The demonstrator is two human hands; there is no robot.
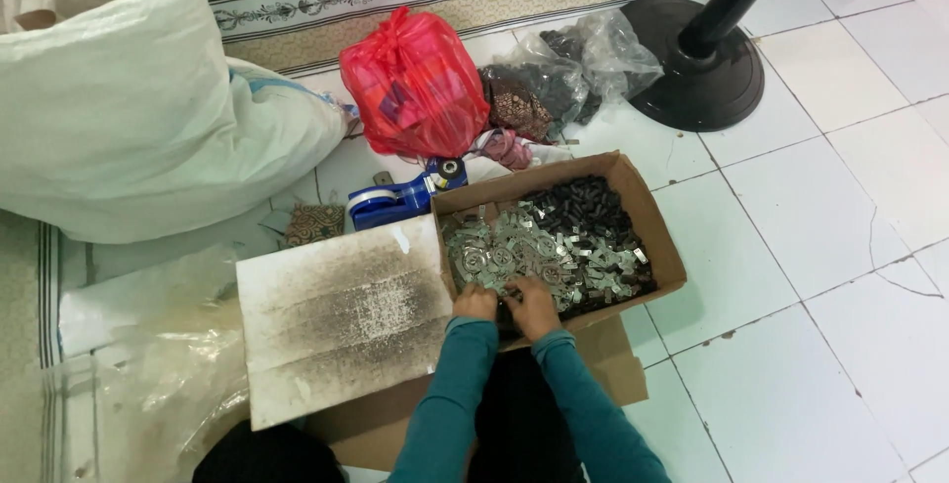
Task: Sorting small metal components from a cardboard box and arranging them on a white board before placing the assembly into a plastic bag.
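An open cardboard box (654, 223) sits on the tiled floor in front of me. It holds a heap of small silver metal pieces (539, 251) and a pile of small dark pieces (583, 206) at its far side. My left hand (475, 302) and my right hand (535, 305) rest close together at the box's near edge, fingers curled into the silver pieces. What the fingers hold is too small to tell. Both arms wear teal sleeves.
A stained white board (341, 315) lies left of the box. A blue tape dispenser (405, 196), a red plastic bag (415, 83), clear bags of dark items (563, 73), a large white sack (129, 107) and a black round stand base (707, 68) lie beyond.
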